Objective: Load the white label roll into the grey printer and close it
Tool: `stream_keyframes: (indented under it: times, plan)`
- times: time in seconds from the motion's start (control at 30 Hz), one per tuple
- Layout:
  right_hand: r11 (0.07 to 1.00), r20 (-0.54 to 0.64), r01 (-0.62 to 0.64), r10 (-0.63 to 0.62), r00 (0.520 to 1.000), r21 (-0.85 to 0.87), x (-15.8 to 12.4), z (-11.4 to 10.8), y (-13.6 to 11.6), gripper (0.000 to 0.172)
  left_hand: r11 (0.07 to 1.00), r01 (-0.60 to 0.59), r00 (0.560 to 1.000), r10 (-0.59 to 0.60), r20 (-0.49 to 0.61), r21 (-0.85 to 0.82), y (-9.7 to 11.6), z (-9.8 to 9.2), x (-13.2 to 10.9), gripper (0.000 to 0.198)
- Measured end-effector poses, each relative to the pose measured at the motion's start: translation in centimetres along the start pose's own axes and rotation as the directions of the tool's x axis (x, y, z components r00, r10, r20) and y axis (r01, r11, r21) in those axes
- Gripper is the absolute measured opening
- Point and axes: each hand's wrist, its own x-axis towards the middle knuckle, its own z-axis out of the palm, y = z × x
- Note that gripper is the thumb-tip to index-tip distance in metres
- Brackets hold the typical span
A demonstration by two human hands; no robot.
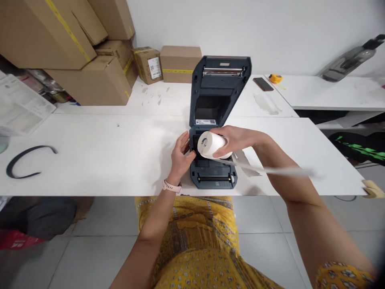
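A dark grey label printer point(213, 182) stands at the table's front edge with its lid point(221, 91) raised and tilted back. My right hand point(233, 140) grips a white label roll point(212, 144) from above and the right, holding it over the printer's open bay. A loose strip of paper point(270, 170) trails from the roll to the right, blurred by motion. My left hand point(182, 154) is on the printer's left side, fingers along the outer wall and thumb over the inner edge near the roll. The roll hides part of the bay.
Cardboard boxes point(99, 82) are stacked at the back left. A black headband-like loop point(24, 158) lies on the left of the white table point(120, 160). Behind the printer on the right are a phone point(263, 84), a yellow tape measure point(275, 78) and a pump bottle point(345, 62).
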Motion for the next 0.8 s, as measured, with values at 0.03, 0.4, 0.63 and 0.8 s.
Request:
stream_keyframes:
  times: [0.03, 0.4, 0.63, 0.8]
  plan:
    - [0.992, 0.01, -0.026, 0.028, 1.0, -0.122, 0.5, 0.2, -0.5, 0.055, 1.0, 0.004, 1.0, -0.004, 0.002, -0.005, 0.0, -0.1, 0.0, 0.077]
    - [0.856, 0.108, -0.083, 0.16, 0.981, -0.51, 4.1, 2.4, -0.8, 0.05, 1.0, 0.002, 1.0, -0.002, -0.005, -0.012, 0.2, -0.1, -0.1, 0.074]
    - [0.951, -0.09, 0.009, -0.038, 0.995, -0.309, 2.3, 2.4, 0.2, 0.059, 1.0, -0.023, 1.0, 0.023, -0.018, 0.022, 0.3, 0.0, -0.2, 0.065]
    - [0.962, -0.893, 0.198, -0.249, 0.375, -0.186, -0.4, -1.7, -1.5, 0.033, 0.999, -0.012, 1.0, 0.012, -0.024, 0.03, 0.2, 0.0, -0.3, 0.061]
